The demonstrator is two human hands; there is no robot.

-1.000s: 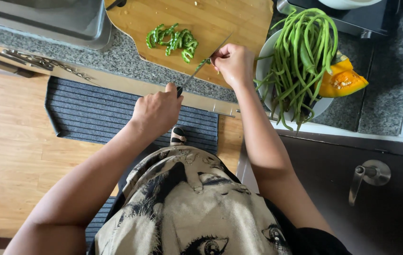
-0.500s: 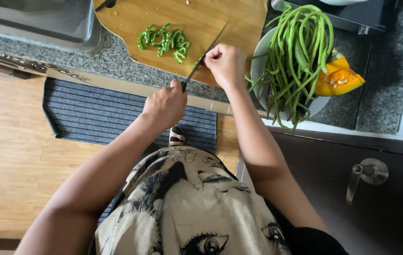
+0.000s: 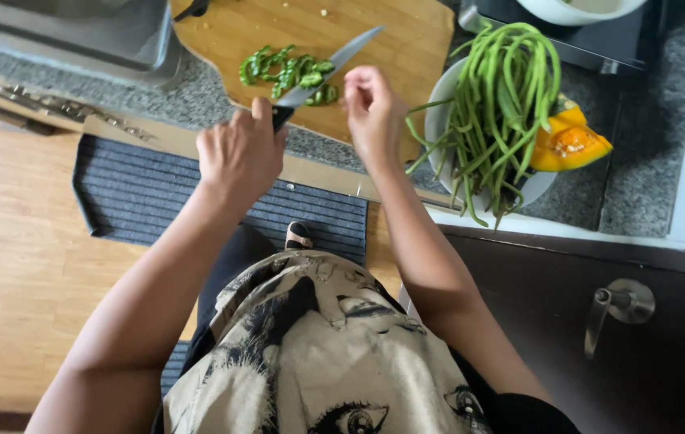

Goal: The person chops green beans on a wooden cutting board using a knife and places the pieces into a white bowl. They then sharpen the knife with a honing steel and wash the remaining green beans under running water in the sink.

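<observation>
My left hand (image 3: 238, 157) is shut on the dark handle of a kitchen knife (image 3: 334, 64). Its blade slants up to the right over a small heap of cut green bean pieces (image 3: 286, 71) on the wooden cutting board (image 3: 406, 32). My right hand (image 3: 370, 108) hovers at the board's near edge, just right of the blade, with its fingers curled in. Nothing shows between those fingers. A white bowl (image 3: 439, 120) to the right holds a bundle of long green beans (image 3: 503, 96).
An orange pumpkin wedge (image 3: 571, 145) lies against the bowl on the speckled counter (image 3: 648, 161). A metal sink basin (image 3: 77, 32) stands at the back left. Below are a dark striped mat (image 3: 149, 201), wooden floor (image 3: 21, 281) and a dark cabinet with a metal handle (image 3: 615, 309).
My left hand has moved up to the counter edge, carrying the knife blade over the cut bean pieces. My right hand has shifted slightly left along the board's edge.
</observation>
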